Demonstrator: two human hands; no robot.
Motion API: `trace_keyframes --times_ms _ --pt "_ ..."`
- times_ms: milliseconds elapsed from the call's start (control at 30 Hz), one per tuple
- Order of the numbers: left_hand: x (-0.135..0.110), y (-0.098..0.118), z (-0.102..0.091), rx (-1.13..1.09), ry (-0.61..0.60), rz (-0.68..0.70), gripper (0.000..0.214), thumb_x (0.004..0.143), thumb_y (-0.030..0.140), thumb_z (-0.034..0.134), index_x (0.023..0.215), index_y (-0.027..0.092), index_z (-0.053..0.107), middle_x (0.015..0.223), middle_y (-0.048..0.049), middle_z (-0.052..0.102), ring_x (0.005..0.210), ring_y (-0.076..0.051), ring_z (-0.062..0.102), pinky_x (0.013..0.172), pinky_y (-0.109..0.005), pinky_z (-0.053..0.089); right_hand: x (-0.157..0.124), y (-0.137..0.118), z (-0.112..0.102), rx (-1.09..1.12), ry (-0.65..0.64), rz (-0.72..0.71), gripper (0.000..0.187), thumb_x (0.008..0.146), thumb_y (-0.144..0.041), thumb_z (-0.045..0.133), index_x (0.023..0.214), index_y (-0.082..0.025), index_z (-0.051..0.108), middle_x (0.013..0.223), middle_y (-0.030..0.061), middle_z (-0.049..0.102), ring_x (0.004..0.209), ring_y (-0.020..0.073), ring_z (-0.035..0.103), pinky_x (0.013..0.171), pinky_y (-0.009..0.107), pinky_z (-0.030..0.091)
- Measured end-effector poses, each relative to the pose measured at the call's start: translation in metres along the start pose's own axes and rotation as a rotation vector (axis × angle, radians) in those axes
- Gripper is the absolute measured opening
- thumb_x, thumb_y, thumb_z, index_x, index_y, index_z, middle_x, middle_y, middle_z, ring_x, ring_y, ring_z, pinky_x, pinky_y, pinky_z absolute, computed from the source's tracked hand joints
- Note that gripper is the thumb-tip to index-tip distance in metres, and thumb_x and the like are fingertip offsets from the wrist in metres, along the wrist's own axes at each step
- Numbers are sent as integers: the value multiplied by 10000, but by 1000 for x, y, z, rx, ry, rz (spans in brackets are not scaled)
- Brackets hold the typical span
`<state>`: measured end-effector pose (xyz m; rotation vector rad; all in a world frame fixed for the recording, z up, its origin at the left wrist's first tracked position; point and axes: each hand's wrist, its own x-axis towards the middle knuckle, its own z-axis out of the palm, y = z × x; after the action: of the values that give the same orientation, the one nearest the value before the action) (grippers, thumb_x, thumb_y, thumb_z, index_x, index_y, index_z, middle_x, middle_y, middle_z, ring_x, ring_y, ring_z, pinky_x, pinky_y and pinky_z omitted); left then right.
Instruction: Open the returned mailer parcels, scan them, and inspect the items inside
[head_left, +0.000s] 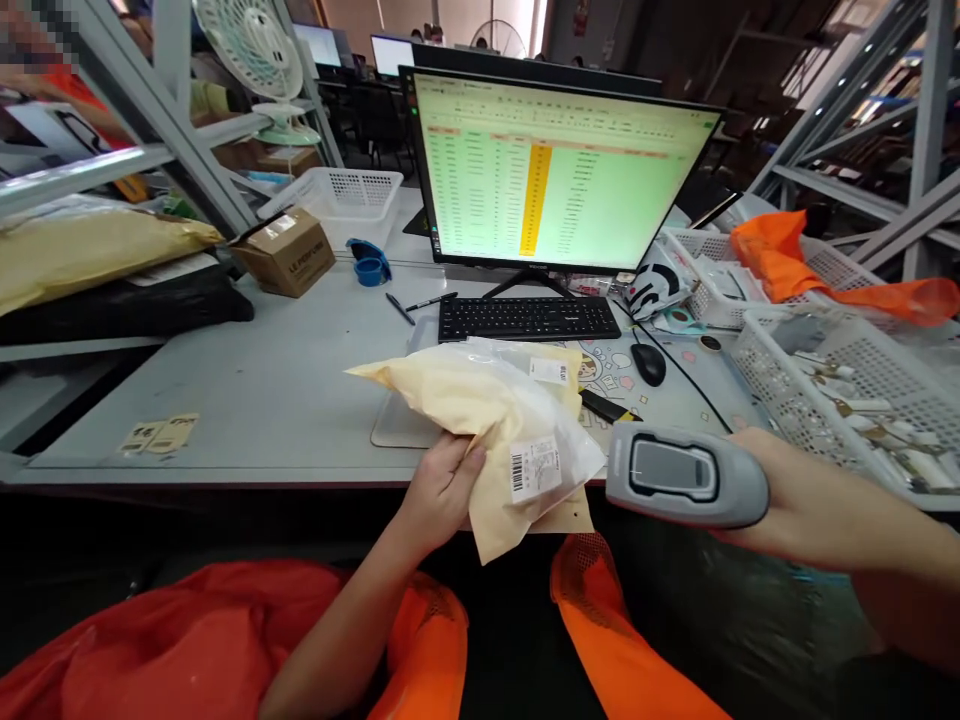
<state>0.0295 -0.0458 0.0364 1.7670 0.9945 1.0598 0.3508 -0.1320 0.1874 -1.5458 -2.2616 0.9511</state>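
Observation:
My left hand (444,490) is closed on the edge of a cream plastic mailing bag (457,395), gripped between thumb and fingers over the desk's front edge. A white label with a barcode (535,469) faces up on a clear-looking layer of the bag. Another package with a small white label (548,371) lies behind it. On the right, my right hand (757,470) is wrapped round the grip of a grey barcode scanner (686,475); its fingers are mostly hidden. The scanner's nose points left toward the bag, apart from the barcode label.
A monitor (562,170) with a spreadsheet stands behind a black keyboard (528,318) and mouse (648,364). White baskets (780,350) line the right side. A cardboard box (283,252), blue tape dispenser (369,265) and pens (401,308) sit left. Metal frames flank the desk (285,400).

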Motion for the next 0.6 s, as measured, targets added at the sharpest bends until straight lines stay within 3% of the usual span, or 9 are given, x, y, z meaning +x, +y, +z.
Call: trace_keyframes --times_ms 67,167,233,300,367,400,500,600 --pt "3 8 6 51 -16 43 374 1024 423 479 1022 168 753 1018 -102 723 937 -237 658 892 -353 528 0 -12 -2 11 -84 -3 142 854 -273 707 991 -306 711 895 -58 742 730 129 678 651 183 556" --pt "6 10 11 82 -33 58 371 1030 416 463 1062 174 742 1035 -107 719 979 -252 659 924 -367 523 -2 -16 -4 5 -74 -8 111 857 -253 693 957 -301 683 904 -62 733 733 125 658 682 189 550" --pt "8 1 11 64 -53 37 390 1032 437 455 1068 170 737 1049 -112 719 1000 -260 661 938 -379 525 -8 -10 -5 24 -58 6 162 843 -260 704 994 -319 697 918 -54 736 763 146 671 703 209 566" --pt "7 -16 9 58 -64 -5 410 1022 470 465 1084 170 737 1087 -123 719 1033 -274 660 958 -403 526 -15 4 -7 60 -15 23 305 831 -281 722 1127 -354 718 1049 -29 743 919 193 699 843 259 588" --pt "4 -39 7 90 -61 -60 434 1004 501 475 1076 176 753 1154 -135 708 1107 -292 647 1008 -435 513 -22 28 -9 99 30 74 415 853 -313 694 1265 -367 707 1189 9 724 1074 248 686 968 334 568" --pt "3 -52 6 121 -51 -92 449 990 518 480 1053 178 767 1194 -140 696 1151 -301 633 1038 -453 500 -24 44 -10 126 61 135 436 873 -336 666 1308 -356 697 1205 32 720 1070 264 689 956 360 574" --pt "1 -84 4 241 41 -187 485 927 561 516 1019 173 793 1369 -161 615 1299 -353 552 1125 -527 427 -20 107 -12 232 238 441 443 862 -403 670 1266 -229 723 975 98 751 799 254 709 696 338 592" --pt "3 -95 2 286 120 -248 495 869 573 588 1064 164 786 1480 -181 529 1394 -385 470 1174 -556 364 -3 174 -8 409 457 675 462 792 -432 756 1133 -123 716 788 121 723 701 243 684 622 319 554"
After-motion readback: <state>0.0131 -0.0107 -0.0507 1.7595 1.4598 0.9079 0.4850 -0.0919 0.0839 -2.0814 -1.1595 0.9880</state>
